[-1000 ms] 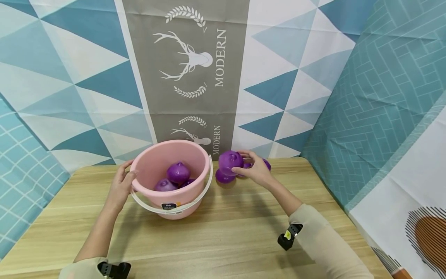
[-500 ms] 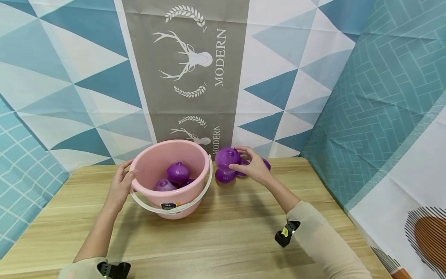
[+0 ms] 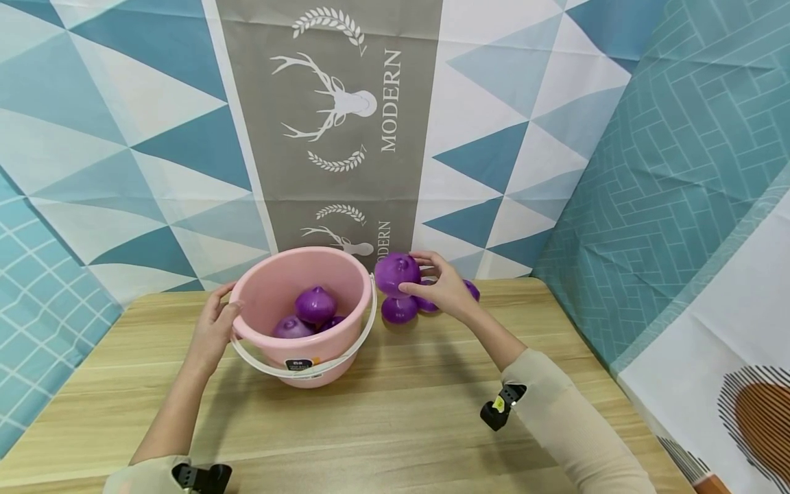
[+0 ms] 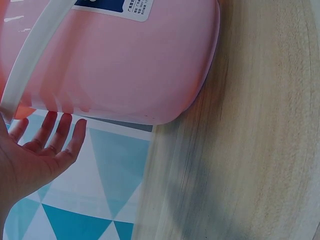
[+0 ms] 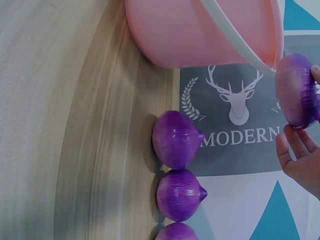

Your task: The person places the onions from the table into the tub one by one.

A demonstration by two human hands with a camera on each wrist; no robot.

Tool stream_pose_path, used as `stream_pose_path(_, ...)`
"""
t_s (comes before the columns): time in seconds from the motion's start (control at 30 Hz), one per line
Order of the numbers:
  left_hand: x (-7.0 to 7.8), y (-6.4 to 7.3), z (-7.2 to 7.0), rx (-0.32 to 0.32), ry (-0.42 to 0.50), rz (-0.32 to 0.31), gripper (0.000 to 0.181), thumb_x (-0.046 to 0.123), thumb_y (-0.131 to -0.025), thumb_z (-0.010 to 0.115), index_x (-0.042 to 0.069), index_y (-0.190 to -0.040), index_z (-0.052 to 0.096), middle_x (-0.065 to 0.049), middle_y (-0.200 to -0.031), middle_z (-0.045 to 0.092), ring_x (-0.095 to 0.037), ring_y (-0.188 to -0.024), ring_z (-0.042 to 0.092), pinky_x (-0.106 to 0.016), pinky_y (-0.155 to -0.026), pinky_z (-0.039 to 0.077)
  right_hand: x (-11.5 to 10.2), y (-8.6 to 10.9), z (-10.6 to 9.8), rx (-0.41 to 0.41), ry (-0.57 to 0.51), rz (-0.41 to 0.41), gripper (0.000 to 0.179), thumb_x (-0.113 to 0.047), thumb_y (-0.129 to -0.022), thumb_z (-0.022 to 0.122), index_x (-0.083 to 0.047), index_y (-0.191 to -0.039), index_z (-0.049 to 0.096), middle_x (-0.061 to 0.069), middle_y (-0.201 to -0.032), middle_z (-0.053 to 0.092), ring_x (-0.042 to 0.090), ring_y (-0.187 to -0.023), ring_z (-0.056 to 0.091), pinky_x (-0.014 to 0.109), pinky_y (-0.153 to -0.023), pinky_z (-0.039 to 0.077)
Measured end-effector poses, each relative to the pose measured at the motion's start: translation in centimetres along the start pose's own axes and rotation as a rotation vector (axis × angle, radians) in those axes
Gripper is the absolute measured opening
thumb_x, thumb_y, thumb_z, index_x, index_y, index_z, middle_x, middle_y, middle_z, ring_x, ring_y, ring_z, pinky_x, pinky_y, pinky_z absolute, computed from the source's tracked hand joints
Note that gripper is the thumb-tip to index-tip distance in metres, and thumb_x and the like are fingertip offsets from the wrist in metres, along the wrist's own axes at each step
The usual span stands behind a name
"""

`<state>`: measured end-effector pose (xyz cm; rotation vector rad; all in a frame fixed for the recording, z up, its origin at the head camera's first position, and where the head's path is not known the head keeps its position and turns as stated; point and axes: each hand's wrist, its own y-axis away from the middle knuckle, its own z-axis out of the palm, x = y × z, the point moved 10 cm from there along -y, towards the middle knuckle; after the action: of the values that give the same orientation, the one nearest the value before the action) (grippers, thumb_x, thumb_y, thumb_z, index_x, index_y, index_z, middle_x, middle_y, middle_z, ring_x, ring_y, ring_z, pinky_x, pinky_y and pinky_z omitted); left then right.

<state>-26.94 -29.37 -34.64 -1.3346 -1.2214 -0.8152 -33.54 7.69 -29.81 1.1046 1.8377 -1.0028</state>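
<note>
A pink bucket (image 3: 262, 298) with a white handle (image 3: 364, 336) stands on the table, several purple onions (image 3: 316, 305) inside it. My left hand (image 3: 212, 329) holds the bucket's left rim, thumb on the near side; in the left wrist view its fingertips touch the pink wall. Between thumb and fingers my right hand (image 3: 446, 288) grips another purple onion (image 3: 397, 274), raised just right of the bucket's rim. Below it on the table sit an onion (image 3: 399, 311) and more beside it, partly hidden by my hand. The right wrist view shows these onions (image 5: 178, 140) in a row.
The wooden table (image 3: 370, 425) ends at a patterned backdrop (image 3: 494, 103) close behind the bucket and onions. A teal hanging cloth (image 3: 648, 206) borders the right side. Bare wood lies in front of the bucket.
My right hand has carried the held onion left and slightly up, closer to the bucket's rim. My left hand and the bucket stay in place.
</note>
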Motion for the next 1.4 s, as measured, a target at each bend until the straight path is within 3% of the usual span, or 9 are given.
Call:
stream_pose_path(0.4,0.0,0.0,0.0,0.001,-0.027,0.002,0.040,0.025,-0.098,0.043,0.018,-0.136,0.038,0.016,-0.094,0.058,0.000,-0.073,0.061,-0.017,-0.059,0.054,-1.2,-0.6,0.3,-0.002,0.011,-0.051,0.064,-0.021,-0.077,0.076,-0.012,-0.134,0.047,0.011,-0.129,0.052,0.029,-0.110,0.054,0.043,-0.092,0.050)
stream_pose_path(0.63,0.1,0.0,0.0,0.001,-0.045,0.002,0.042,0.025,-0.098,0.043,0.014,-0.138,0.036,0.017,-0.094,0.057,0.000,-0.073,0.060,-0.017,-0.059,0.054,-2.0,-0.8,0.6,0.001,0.045,-0.061,0.062,-0.024,-0.077,0.076,-0.017,-0.132,0.049,0.007,-0.127,0.054,0.025,-0.109,0.055,0.040,-0.089,0.050)
stream_pose_path(0.97,0.1,-0.1,0.1,-0.005,-0.053,-0.014,0.048,0.024,-0.099,0.041,0.006,-0.142,0.029,0.023,-0.093,0.056,0.002,-0.075,0.060,-0.017,-0.059,0.055,-2.8,-1.3,1.6,-0.020,0.032,-0.062,0.063,-0.022,-0.078,0.076,-0.016,-0.134,0.047,0.011,-0.129,0.052,0.030,-0.114,0.054,0.043,-0.090,0.048)
stream_pose_path(1.4,0.0,0.0,0.0,0.004,-0.040,-0.021,0.048,0.024,-0.098,0.041,0.005,-0.141,0.029,0.023,-0.093,0.057,0.002,-0.073,0.061,-0.017,-0.058,0.054,-4.1,-1.8,2.9,-0.025,0.022,-0.093,0.062,-0.024,-0.076,0.076,-0.019,-0.132,0.048,0.006,-0.125,0.055,0.025,-0.111,0.055,0.040,-0.090,0.051)
